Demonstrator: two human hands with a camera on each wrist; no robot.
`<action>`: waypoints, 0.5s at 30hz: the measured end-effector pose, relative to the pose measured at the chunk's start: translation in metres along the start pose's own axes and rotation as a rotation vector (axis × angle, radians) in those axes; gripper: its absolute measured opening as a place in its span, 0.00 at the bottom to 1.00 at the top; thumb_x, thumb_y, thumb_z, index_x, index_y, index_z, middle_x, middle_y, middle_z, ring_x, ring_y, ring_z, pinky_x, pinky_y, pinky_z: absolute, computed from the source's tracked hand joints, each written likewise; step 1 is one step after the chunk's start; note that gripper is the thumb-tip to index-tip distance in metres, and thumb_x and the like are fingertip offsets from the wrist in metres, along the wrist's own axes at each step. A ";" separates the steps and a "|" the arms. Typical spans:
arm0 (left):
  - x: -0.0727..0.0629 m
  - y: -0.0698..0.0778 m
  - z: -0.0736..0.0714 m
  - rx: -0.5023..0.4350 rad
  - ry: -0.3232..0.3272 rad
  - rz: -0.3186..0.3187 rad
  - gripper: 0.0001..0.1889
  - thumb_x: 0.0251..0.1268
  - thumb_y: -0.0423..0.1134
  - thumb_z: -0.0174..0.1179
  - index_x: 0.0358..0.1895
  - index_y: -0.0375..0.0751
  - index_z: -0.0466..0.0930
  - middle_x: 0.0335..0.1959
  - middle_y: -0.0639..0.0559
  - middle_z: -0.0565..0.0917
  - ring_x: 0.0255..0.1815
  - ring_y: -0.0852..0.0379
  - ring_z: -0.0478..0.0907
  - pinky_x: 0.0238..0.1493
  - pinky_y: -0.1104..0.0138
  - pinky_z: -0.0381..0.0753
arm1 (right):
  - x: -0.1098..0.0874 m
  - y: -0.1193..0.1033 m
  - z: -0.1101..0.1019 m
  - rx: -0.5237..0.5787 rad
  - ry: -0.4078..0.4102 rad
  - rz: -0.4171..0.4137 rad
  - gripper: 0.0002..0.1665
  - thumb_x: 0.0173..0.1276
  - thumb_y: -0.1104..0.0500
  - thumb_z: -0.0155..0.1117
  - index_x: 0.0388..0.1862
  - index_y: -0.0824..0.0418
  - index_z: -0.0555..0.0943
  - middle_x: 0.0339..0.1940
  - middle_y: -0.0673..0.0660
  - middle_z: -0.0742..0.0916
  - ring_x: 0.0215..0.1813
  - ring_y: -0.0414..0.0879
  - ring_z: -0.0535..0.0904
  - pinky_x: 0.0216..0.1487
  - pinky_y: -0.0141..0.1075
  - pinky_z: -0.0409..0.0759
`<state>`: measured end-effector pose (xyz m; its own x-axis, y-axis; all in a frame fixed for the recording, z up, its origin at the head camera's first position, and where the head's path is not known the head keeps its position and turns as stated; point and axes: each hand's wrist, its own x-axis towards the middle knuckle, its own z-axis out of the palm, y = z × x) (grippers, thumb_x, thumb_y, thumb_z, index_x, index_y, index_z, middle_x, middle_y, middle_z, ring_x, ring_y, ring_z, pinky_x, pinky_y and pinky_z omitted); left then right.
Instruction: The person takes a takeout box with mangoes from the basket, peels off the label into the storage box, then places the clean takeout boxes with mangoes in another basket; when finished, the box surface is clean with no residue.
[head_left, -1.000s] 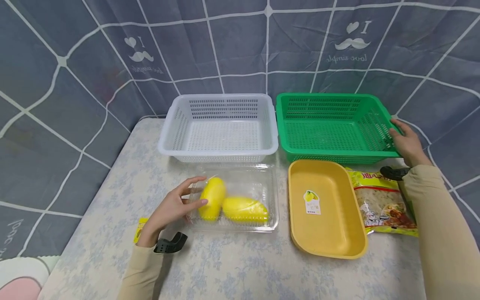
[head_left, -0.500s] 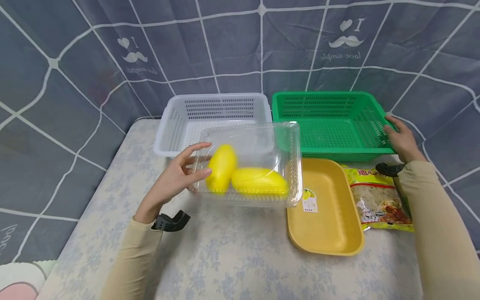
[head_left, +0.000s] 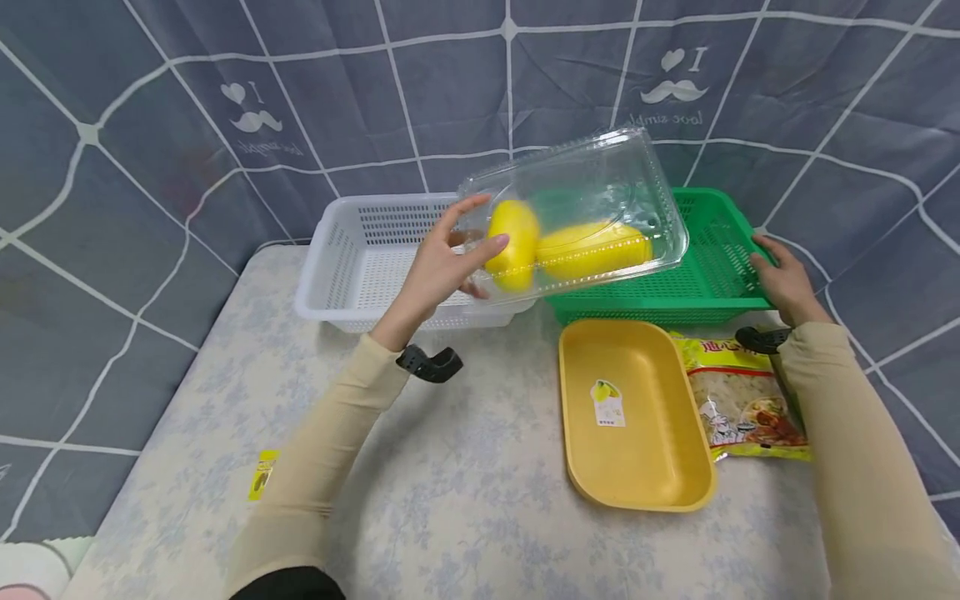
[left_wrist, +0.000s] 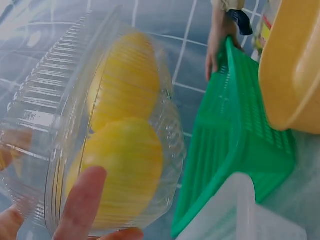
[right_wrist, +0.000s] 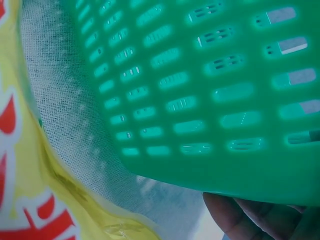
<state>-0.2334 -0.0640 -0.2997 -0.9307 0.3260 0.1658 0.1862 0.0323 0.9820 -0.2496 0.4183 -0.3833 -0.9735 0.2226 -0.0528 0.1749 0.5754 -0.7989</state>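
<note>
My left hand (head_left: 438,271) grips the left end of a clear plastic clamshell box (head_left: 577,179), with thumb and fingers on opposite sides. Two yellow mangoes (head_left: 516,246) lie inside, seen close through the plastic in the left wrist view. The box is tilted and held up over the green basket (head_left: 622,312), also overlapping the white basket's right side. My right hand (head_left: 783,283) holds the right rim of the green basket; its fingers (right_wrist: 235,215) curl at the rim in the right wrist view. The green basket's left part is hidden behind the box.
A white basket (head_left: 360,315) stands left of the green one. In front lie a yellow tray (head_left: 637,450) with a fruit sticker (head_left: 607,408) and a printed food packet (head_left: 742,400). A small yellow card (head_left: 262,475) is by my left sleeve. A grey curtain (head_left: 450,92) hangs behind.
My left hand has lifted the clamshell box with the mangoes off the table, carrying it up and right over the baskets and tilting it. My right hand stays on the green basket's rim.
</note>
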 end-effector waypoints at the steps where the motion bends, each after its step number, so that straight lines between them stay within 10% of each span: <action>1: 0.009 -0.001 0.006 0.012 -0.005 0.005 0.31 0.60 0.46 0.65 0.68 0.60 0.66 0.67 0.45 0.63 0.53 0.48 0.76 0.25 0.49 0.81 | 0.000 0.000 0.000 0.003 0.002 -0.002 0.37 0.76 0.41 0.32 0.78 0.54 0.43 0.76 0.63 0.41 0.72 0.69 0.39 0.65 0.65 0.46; 5: 0.043 -0.009 0.033 0.074 0.002 0.000 0.32 0.59 0.49 0.66 0.67 0.60 0.66 0.69 0.46 0.61 0.61 0.51 0.70 0.25 0.51 0.82 | 0.001 -0.002 0.000 0.004 -0.002 -0.017 0.37 0.76 0.41 0.32 0.78 0.55 0.44 0.76 0.63 0.41 0.72 0.69 0.39 0.65 0.64 0.46; 12: 0.087 -0.027 0.084 0.203 -0.016 -0.058 0.34 0.59 0.52 0.65 0.69 0.57 0.63 0.43 0.34 0.76 0.22 0.37 0.79 0.25 0.53 0.82 | 0.000 0.000 -0.001 -0.022 0.008 -0.023 0.38 0.76 0.41 0.31 0.78 0.57 0.44 0.76 0.65 0.43 0.72 0.70 0.42 0.64 0.65 0.49; 15: 0.099 -0.036 0.097 0.277 -0.025 -0.107 0.35 0.60 0.53 0.64 0.69 0.56 0.61 0.49 0.40 0.78 0.20 0.43 0.81 0.26 0.55 0.82 | 0.000 -0.001 -0.001 -0.031 0.008 -0.019 0.37 0.76 0.42 0.31 0.78 0.56 0.44 0.76 0.66 0.43 0.71 0.70 0.43 0.63 0.65 0.51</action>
<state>-0.3013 0.0591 -0.3278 -0.9424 0.3296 0.0570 0.1693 0.3230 0.9311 -0.2498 0.4189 -0.3818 -0.9755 0.2177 -0.0325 0.1608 0.6038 -0.7807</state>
